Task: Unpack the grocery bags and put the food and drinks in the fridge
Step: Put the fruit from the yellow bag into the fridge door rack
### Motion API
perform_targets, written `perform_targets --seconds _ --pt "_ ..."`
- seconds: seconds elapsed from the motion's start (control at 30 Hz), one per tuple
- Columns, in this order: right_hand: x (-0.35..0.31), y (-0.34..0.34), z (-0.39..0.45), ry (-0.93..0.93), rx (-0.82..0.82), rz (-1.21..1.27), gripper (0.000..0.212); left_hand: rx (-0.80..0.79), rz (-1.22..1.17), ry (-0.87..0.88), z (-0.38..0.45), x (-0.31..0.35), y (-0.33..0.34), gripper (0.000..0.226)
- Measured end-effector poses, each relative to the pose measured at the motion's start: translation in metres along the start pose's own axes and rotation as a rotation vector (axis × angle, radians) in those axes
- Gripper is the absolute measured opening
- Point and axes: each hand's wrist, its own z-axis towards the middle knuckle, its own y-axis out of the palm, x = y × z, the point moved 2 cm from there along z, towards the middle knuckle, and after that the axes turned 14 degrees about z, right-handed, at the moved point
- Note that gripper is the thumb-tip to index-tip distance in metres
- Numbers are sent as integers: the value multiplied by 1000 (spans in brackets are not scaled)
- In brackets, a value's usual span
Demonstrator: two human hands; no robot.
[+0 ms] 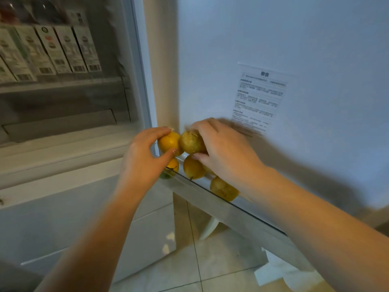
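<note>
Open fridge over a tiled floor (pixel 210 268), its door (pixel 294 39) swung wide and bearing a printed notice (pixel 260 98), with a row of cartons (pixel 52 51) upright on an interior shelf (pixel 63 84). The left hand (pixel 145 157) pinches a bright orange fruit (pixel 168 142) between thumb and curled fingers, just above the door bin (pixel 210 199); the right hand (pixel 223 150) grips a duller, rough-skinned yellow fruit (pixel 191 142), the two fruits touching. Several more yellow fruits (pixel 193 167) lie in the bin directly beneath both hands.
</note>
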Motion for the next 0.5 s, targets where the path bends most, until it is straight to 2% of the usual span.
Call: perform_targets --seconds 0.1,0.23,0.5 --pt "2 3 0 -12 -21 -57 43 -15 5 4 1 0 1 50" --pt "2 5 0 -23 -21 -57 41 -20 37 1 0 1 2 51" --pt "0 -7 -4 -57 8 -49 63 9 70 -13 -10 8 -7 45"
